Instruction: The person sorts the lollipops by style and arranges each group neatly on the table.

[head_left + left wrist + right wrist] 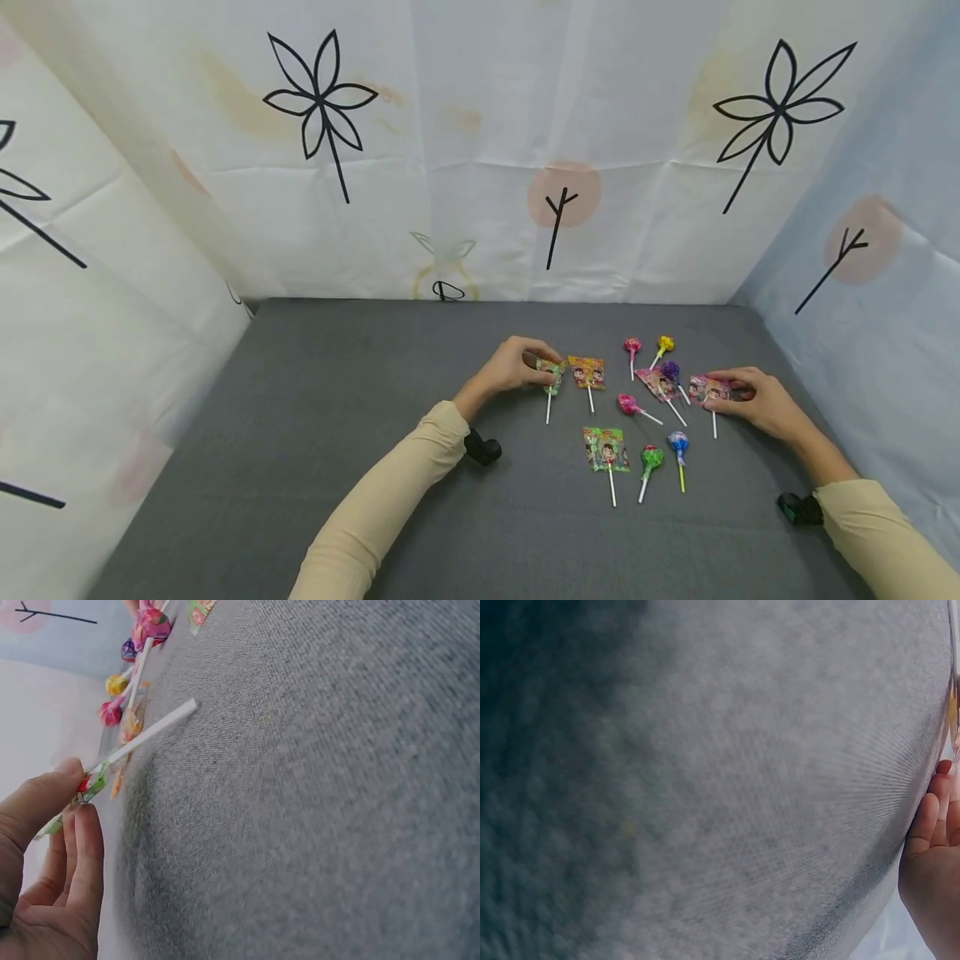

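Observation:
Between thumb and fingertips, my left hand point(519, 365) pinches a lollipop in a flat green wrapper point(553, 377). Its white stick point(154, 732) points away from the fingers in the left wrist view. Just right of it lies a lollipop in an orange wrapper point(587, 372). On the right side, my right hand point(759, 403) grips the edge of a lollipop in a flat pink wrapper point(703, 390), stick toward the front. In the right wrist view that hand point(936, 855) is cut off by the frame, and its fingertips are partly hidden.
Between the hands lie a pink lollipop point(632, 345), a yellow one point(665, 343), a purple one point(670, 372), another flat pink packet point(657, 384) and a round pink one point(627, 404). Nearer are a green packet point(606, 448), a green lollipop point(652, 457) and a blue one point(678, 442).

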Demonstrator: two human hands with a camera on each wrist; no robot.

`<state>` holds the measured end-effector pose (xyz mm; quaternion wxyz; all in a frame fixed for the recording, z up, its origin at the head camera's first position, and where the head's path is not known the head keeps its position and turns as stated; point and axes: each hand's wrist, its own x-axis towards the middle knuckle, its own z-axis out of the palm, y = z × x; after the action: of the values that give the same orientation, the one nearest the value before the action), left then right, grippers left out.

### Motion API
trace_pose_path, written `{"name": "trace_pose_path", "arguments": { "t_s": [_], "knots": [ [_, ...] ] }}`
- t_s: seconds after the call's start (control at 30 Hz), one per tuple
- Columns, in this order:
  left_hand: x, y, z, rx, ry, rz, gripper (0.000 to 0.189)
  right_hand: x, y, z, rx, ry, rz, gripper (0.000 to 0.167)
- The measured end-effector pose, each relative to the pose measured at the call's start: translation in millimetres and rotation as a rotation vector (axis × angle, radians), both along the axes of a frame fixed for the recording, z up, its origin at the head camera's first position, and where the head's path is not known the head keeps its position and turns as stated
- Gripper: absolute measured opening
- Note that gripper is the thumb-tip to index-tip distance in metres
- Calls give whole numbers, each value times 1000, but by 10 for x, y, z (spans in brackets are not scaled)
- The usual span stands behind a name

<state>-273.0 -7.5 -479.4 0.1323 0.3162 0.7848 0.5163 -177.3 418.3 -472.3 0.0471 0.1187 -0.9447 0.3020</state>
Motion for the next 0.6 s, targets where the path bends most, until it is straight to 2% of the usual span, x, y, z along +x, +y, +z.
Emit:
{"name": "trace_pose_path", "arguments": {
  "t_s": [0.1,0.3,0.6],
  "knots": [
    [0,-48,30,14,-45,11,25,-2,-8,10,1,-4,-2,43],
    [-20,-155,85,6,-48,48,21,1,-7,24,6,-25,-9,46],
    [-73,-318,128,123,-68,96,22,-10,4,16,-6,-18,0,44]
  ]
}}
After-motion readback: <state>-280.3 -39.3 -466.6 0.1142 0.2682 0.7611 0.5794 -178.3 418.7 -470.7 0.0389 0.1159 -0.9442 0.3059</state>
